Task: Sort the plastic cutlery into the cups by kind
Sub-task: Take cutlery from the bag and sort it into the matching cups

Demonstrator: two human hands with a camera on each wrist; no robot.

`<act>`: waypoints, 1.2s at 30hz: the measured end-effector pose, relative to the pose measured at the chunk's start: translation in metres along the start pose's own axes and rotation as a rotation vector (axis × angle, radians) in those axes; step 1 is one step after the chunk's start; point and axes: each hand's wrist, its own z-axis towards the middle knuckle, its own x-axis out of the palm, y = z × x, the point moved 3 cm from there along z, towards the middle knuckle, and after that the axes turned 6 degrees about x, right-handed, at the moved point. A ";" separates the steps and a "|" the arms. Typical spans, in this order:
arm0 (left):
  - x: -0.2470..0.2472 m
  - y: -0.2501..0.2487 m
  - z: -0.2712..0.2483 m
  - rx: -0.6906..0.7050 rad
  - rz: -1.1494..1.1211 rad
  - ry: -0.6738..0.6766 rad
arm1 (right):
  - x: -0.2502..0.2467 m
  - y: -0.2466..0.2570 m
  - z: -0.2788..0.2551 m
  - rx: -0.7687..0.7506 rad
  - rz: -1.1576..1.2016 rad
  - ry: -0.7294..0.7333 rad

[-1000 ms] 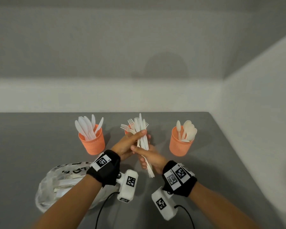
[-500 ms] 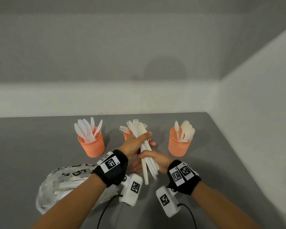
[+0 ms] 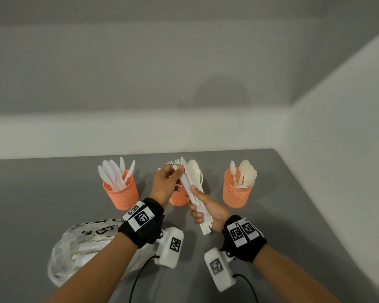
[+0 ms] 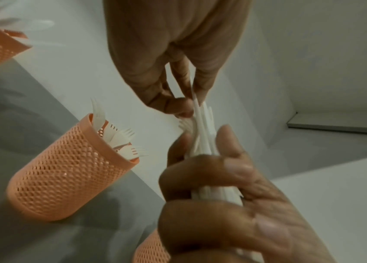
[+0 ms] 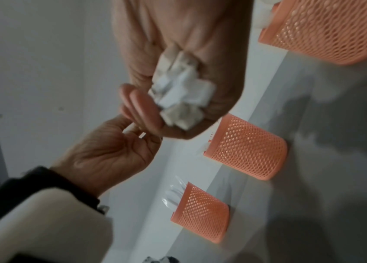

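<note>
Three orange mesh cups stand in a row: a knife cup (image 3: 120, 189), a fork cup (image 3: 178, 196) partly behind my hands, and a spoon cup (image 3: 237, 189). My right hand (image 3: 200, 202) grips a bundle of white cutlery (image 3: 195, 186) by the handles above the fork cup. A spoon (image 3: 194, 171) shows at its top. My left hand (image 3: 177, 170) pinches one white piece (image 4: 195, 106) at the bundle's upper end; its kind is unclear. The right wrist view shows the handle ends (image 5: 182, 92) in my right fist.
A clear plastic bag (image 3: 81, 248) with more cutlery lies at the near left, under my left forearm. The grey table (image 3: 53, 193) meets white walls at the back and right. Bare table lies right of the spoon cup.
My left hand has let go of the bundle's middle and moved up to pinch a piece at its top. My right hand has taken the handles and tilted the bundle.
</note>
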 end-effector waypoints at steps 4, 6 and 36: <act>-0.007 0.001 0.001 0.013 -0.020 -0.070 | 0.001 0.000 0.000 -0.042 -0.021 -0.033; -0.006 0.002 -0.002 -0.012 -0.025 -0.055 | 0.000 0.000 0.001 -0.057 -0.059 -0.070; -0.002 -0.009 -0.005 -0.011 -0.154 -0.216 | -0.008 0.004 0.004 0.041 -0.031 -0.095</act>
